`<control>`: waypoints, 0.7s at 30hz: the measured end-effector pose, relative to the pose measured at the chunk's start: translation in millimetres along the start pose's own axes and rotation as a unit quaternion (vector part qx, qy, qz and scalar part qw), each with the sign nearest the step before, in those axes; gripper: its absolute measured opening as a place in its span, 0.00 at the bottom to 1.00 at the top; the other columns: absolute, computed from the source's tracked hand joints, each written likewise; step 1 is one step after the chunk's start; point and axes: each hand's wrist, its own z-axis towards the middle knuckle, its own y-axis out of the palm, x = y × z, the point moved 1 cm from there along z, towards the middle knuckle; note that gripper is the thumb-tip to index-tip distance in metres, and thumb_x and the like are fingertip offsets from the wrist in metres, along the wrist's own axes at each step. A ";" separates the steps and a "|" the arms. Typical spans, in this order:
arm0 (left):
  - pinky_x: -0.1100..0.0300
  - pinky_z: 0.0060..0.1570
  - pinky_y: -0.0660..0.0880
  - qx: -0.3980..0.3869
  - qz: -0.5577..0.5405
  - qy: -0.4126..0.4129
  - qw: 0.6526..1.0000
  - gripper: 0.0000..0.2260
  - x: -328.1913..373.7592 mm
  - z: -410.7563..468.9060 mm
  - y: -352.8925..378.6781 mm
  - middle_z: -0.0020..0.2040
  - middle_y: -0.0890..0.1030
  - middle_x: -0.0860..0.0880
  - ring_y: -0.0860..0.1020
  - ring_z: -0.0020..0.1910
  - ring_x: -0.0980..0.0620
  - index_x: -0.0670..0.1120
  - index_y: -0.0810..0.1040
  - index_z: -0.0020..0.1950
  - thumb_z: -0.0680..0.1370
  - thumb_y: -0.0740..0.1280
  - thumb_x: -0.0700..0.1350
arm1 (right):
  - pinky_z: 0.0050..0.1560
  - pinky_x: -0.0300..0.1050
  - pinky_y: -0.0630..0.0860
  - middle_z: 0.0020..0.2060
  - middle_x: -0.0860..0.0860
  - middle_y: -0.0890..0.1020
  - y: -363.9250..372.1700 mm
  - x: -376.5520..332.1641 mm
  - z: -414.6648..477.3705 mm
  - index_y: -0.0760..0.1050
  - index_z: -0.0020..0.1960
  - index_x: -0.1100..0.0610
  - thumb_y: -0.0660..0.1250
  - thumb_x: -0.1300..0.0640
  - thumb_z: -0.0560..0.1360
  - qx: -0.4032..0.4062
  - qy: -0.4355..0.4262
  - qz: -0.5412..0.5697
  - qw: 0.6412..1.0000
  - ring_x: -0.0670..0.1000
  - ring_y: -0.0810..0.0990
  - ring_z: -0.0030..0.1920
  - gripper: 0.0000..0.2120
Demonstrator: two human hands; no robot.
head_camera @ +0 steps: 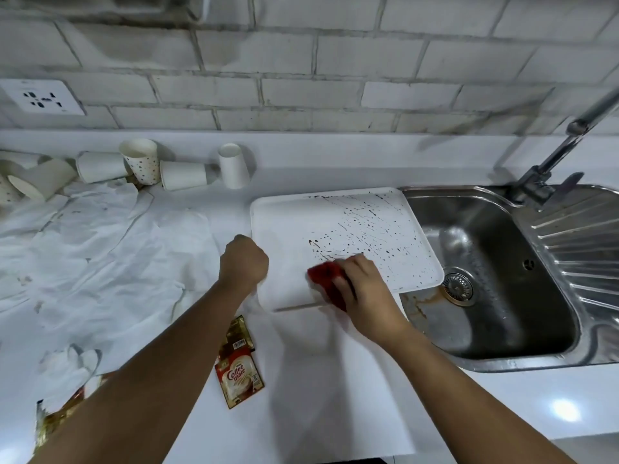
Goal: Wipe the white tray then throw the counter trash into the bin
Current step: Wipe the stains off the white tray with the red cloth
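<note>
A white tray (288, 226) lies on the counter, its right side hanging over the sink; brown specks cover its right half. My right hand (365, 289) grips a red cloth (326, 277) and presses it on the tray's near middle. My left hand (244, 262) is curled at the tray's left edge and seems to grip it. Trash on the counter: several paper cups (140, 164) at the back left, crumpled white paper sheets (97, 249), a Coffee mate sachet (239, 373) and a gold wrapper (57, 416). No bin is in view.
A steel sink (495, 272) with a drain strainer (457, 286) and draining board sits right of the tray. A tap (566, 142) rises behind it. A wall socket (42, 97) is on the white brick wall at the far left.
</note>
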 end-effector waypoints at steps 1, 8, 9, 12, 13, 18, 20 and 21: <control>0.57 0.38 0.68 0.004 -0.052 -0.015 0.999 0.03 0.2 -2.0 1.2 0.43 0.74 0.46 0.75 0.43 0.46 0.40 0.67 0.50 0.82 0.60 0.39 | 0.59 0.49 0.71 0.54 0.53 0.75 -2.2 -3.5 5.3 0.76 0.67 0.57 0.60 0.56 0.84 0.030 0.010 0.018 0.999 0.56 0.74 0.54 0.14; 0.57 0.52 0.70 0.017 -0.152 0.030 0.988 0.18 -13.0 -11.8 10.5 0.63 0.80 0.42 0.80 0.54 0.41 0.46 0.65 0.76 0.86 0.55 0.47 | 0.55 0.54 0.74 0.56 0.54 0.74 36.1 -32.5 26.1 0.71 0.70 0.50 0.64 0.55 0.80 -0.037 -0.031 -0.047 0.998 0.56 0.72 0.53 0.18; 0.59 0.52 0.70 0.016 -0.159 0.036 0.986 0.21 -15.6 -11.8 11.3 0.61 0.80 0.47 0.80 0.53 0.45 0.51 0.62 0.80 0.86 0.54 0.48 | 0.54 0.56 0.74 0.56 0.55 0.75 43.8 -29.4 22.8 0.73 0.69 0.51 0.64 0.57 0.80 -0.050 -0.054 -0.066 0.995 0.57 0.72 0.52 0.17; 0.62 0.38 0.73 0.023 -0.169 0.039 0.985 0.23 -19.9 -12.2 13.9 0.42 0.82 0.50 0.79 0.36 0.51 0.58 0.58 0.82 0.87 0.54 0.49 | 0.54 0.56 0.76 0.56 0.56 0.79 56.6 -15.3 15.1 0.78 0.66 0.56 0.67 0.63 0.77 -0.040 -0.110 -0.070 0.991 0.59 0.76 0.53 0.18; 0.60 0.36 0.73 0.032 -0.167 0.038 0.985 0.23 -20.4 -12.5 15.0 0.37 0.80 0.47 0.78 0.34 0.50 0.59 0.58 0.82 0.86 0.54 0.49 | 0.54 0.55 0.78 0.55 0.57 0.80 59.0 -11.8 15.5 0.80 0.65 0.58 0.69 0.66 0.75 -0.023 -0.122 -0.068 0.990 0.60 0.77 0.53 0.18; 0.57 0.35 0.73 0.069 -0.127 0.073 0.987 0.23 -18.9 -16.5 15.3 0.31 0.76 0.45 0.75 0.30 0.50 0.56 0.59 0.82 0.86 0.54 0.47 | 0.55 0.55 0.75 0.53 0.55 0.80 64.3 -10.2 61.2 0.80 0.63 0.55 0.66 0.54 0.77 -0.016 -0.141 -0.165 0.976 0.61 0.73 0.50 0.16; 0.54 0.44 0.77 0.074 -0.127 0.074 0.986 0.23 -19.2 -15.7 15.5 0.38 0.81 0.45 0.76 0.34 0.51 0.56 0.60 0.82 0.86 0.54 0.47 | 0.56 0.57 0.74 0.58 0.56 0.75 60.6 -3.9 92.0 0.76 0.67 0.54 0.58 0.52 0.81 -0.035 -0.083 -0.183 0.979 0.61 0.70 0.54 0.18; 0.55 0.51 0.77 0.077 -0.132 0.067 0.986 0.23 -19.6 -14.9 15.9 0.44 0.83 0.44 0.77 0.39 0.50 0.55 0.61 0.82 0.86 0.54 0.47 | 0.57 0.57 0.73 0.60 0.57 0.73 57.5 2.6 105.6 0.75 0.68 0.54 0.57 0.53 0.82 -0.043 -0.047 -0.187 0.980 0.61 0.68 0.56 0.17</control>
